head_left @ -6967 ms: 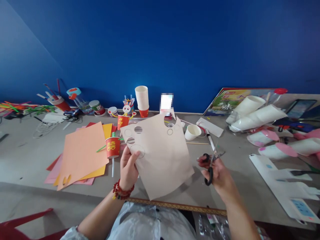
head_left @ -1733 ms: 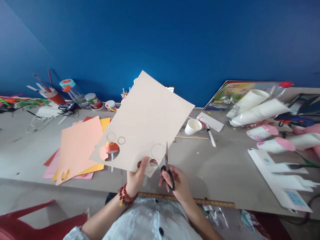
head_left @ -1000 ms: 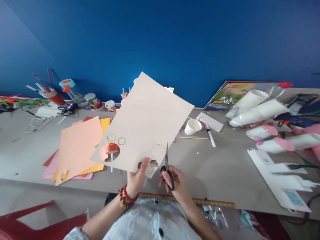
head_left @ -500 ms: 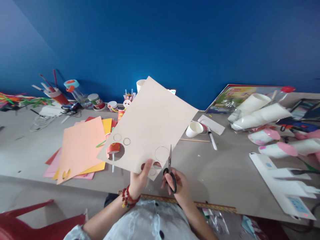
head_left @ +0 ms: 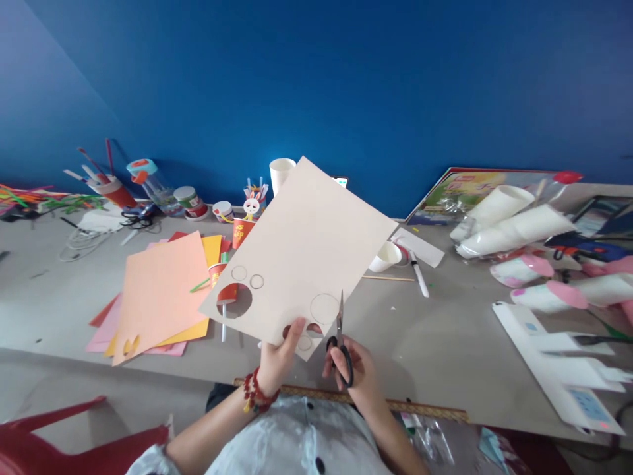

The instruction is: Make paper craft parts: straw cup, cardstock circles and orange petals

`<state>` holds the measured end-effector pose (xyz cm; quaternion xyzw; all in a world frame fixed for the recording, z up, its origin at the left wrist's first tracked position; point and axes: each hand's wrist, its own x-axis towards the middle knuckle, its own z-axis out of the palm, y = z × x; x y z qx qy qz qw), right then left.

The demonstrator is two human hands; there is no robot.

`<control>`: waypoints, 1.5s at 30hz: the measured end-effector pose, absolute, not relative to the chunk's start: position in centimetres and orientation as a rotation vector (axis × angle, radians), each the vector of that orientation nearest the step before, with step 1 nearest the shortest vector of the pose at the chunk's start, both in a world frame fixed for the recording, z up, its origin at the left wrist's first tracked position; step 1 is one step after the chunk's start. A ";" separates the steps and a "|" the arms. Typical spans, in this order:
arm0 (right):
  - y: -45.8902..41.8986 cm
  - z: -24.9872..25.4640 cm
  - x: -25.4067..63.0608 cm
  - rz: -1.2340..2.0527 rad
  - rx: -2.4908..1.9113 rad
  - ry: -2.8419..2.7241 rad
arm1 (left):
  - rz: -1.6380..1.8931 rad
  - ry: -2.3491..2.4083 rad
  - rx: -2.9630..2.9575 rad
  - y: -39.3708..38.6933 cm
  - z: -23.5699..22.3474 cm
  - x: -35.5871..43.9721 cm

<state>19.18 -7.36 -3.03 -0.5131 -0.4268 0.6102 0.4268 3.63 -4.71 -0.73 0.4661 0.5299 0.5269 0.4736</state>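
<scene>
A large pale sheet of paper (head_left: 311, 231) is tilted up in front of me, with several drawn circles and cut-out holes along its lower part. My left hand (head_left: 284, 349) grips its lower edge, thumb on top, beside the holes. Black-handled scissors (head_left: 340, 323) are in my right hand (head_left: 355, 366), fingers around the handles. Their blades point up at the sheet's right edge, beside the largest drawn circle. Whether the blades have bitten into the paper I cannot tell. Through the biggest hole a red paper cup and a white stick show.
Coloured paper sheets (head_left: 163, 290) lie at the left. Behind my sheet stand a red cup with a rabbit figure (head_left: 243, 231) and white cups (head_left: 384, 257). A marker (head_left: 420, 278) lies to the right. Farther right are wrapped cups (head_left: 514, 231) and a power strip (head_left: 544, 369).
The sheet has shifted slightly right and down with my left hand, uncovering more of the red cup behind it. My right hand and the scissors have moved slightly right too.
</scene>
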 end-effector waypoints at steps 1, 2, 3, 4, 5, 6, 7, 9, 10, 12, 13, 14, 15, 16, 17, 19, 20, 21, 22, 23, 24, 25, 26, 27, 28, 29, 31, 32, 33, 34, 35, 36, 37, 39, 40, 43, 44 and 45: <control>-7.3 -3.0 19.2 1.528 -1.281 -1.071 | 1.289 1.297 1.132 -4.7 -0.6 3.6; -7.3 -2.9 19.2 1.531 -1.279 -1.076 | 1.293 1.299 1.117 -4.7 -0.6 3.6; -7.3 -2.9 19.1 1.531 -1.275 -1.081 | 1.302 1.299 1.098 -4.7 -0.5 3.7; -7.3 -2.9 19.1 1.530 -1.269 -1.084 | 1.317 1.299 1.077 -4.6 -0.4 3.7; -7.2 -2.9 19.1 1.532 -1.262 -1.086 | 1.333 1.296 1.059 -4.6 -0.4 3.7; -7.2 -2.9 19.1 1.533 -1.258 -1.085 | 1.351 1.292 1.046 -4.6 -0.3 3.7; -7.2 -2.8 19.1 1.536 -1.255 -1.082 | 1.363 1.287 1.041 -4.6 -0.3 3.7; -7.2 -2.7 19.0 1.539 -1.257 -1.083 | 1.373 1.281 1.042 -4.7 -0.2 3.7; -7.1 -2.7 19.0 1.540 -1.260 -1.083 | 1.371 1.280 1.047 -4.7 -0.2 3.7; -7.1 -2.5 19.0 1.540 -1.259 -1.085 | 1.365 1.282 1.053 -4.7 -0.2 3.6; -7.1 -2.5 19.0 1.542 -1.258 -1.085 | 1.361 1.282 1.055 -4.8 -0.3 3.6; -7.1 -2.5 19.0 1.544 -1.259 -1.084 | 1.359 1.284 1.056 -4.8 -0.3 3.5; -7.1 -2.5 19.0 1.545 -1.258 -1.086 | 1.357 1.287 1.056 -4.8 -0.3 3.5; -7.1 -2.5 19.1 1.544 -1.259 -1.090 | 1.355 1.291 1.056 -4.8 -0.3 3.5; -7.1 -2.5 19.1 1.543 -1.261 -1.094 | 1.354 1.292 1.056 -4.9 -0.3 3.5; -7.1 -2.6 19.1 1.540 -1.263 -1.095 | 1.353 1.291 1.060 -4.8 -0.3 3.4; -7.1 -2.6 19.2 1.541 -1.263 -1.095 | 1.355 1.287 1.064 -4.8 -0.3 3.4; -7.1 -2.6 19.2 1.542 -1.264 -1.095 | 1.359 1.281 1.072 -4.8 -0.3 3.4; -7.2 -2.6 19.2 1.543 -1.264 -1.097 | 1.364 1.276 1.081 -4.8 -0.3 3.4; -7.2 -2.5 19.2 1.543 -1.265 -1.101 | 1.369 1.273 1.089 -4.8 -0.3 3.3; -7.2 -2.5 19.2 1.541 -1.265 -1.105 | 1.371 1.270 1.093 -4.8 -0.3 3.3; -7.2 -2.5 19.2 1.539 -1.266 -1.109 | 1.372 1.271 1.092 -4.8 -0.2 3.3; -7.2 -2.4 19.2 1.536 -1.268 -1.110 | 1.372 1.272 1.090 -4.9 -0.2 3.3; -7.2 -2.4 19.2 1.534 -1.271 -1.109 | 1.371 1.273 1.088 -4.9 -0.2 3.3; -7.2 -2.4 19.2 1.533 -1.273 -1.109 | 1.369 1.273 1.085 -4.9 -0.2 3.3; -7.2 -2.4 19.1 1.534 -1.274 -1.107 | 1.367 1.273 1.085 -4.9 -0.2 3.3; -7.2 -2.4 19.1 1.534 -1.273 -1.107 | 1.365 1.273 1.088 -4.9 -0.2 3.3; -7.2 -2.5 19.1 1.533 -1.269 -1.108 | 1.365 1.275 1.087 -4.8 -0.1 3.3; -7.2 -2.6 19.1 1.532 -1.264 -1.110 | 1.367 1.277 1.084 -4.8 -0.1 3.3; -7.2 -2.7 19.1 1.530 -1.260 -1.112 | 1.370 1.278 1.079 -4.8 0.0 3.4; -7.3 -2.7 19.1 1.528 -1.258 -1.113 | 1.374 1.278 1.074 -4.8 0.1 3.4; -7.3 -2.8 19.1 1.527 -1.258 -1.112 | 1.376 1.276 1.069 -4.8 0.1 3.4; -7.3 -2.8 19.1 1.525 -1.260 -1.111 | 1.379 1.273 1.065 -4.8 0.1 3.4; -7.3 -2.8 19.2 1.525 -1.264 -1.111 | 1.381 1.263 1.064 -4.9 0.1 3.5; -7.3 -2.8 19.2 1.527 -1.264 -1.113 | 1.382 1.259 1.066 -4.9 0.1 3.4; -7.3 -2.6 19.3 1.533 -1.272 -1.122 | 1.377 1.255 1.077 -5.0 -0.2 3.3; -7.2 -2.5 19.3 1.531 -1.278 -1.126 | 1.373 1.254 1.083 -5.0 -0.3 3.3; -7.2 -2.5 19.3 1.530 -1.286 -1.130 | 1.373 1.253 1.088 -5.0 -0.5 3.2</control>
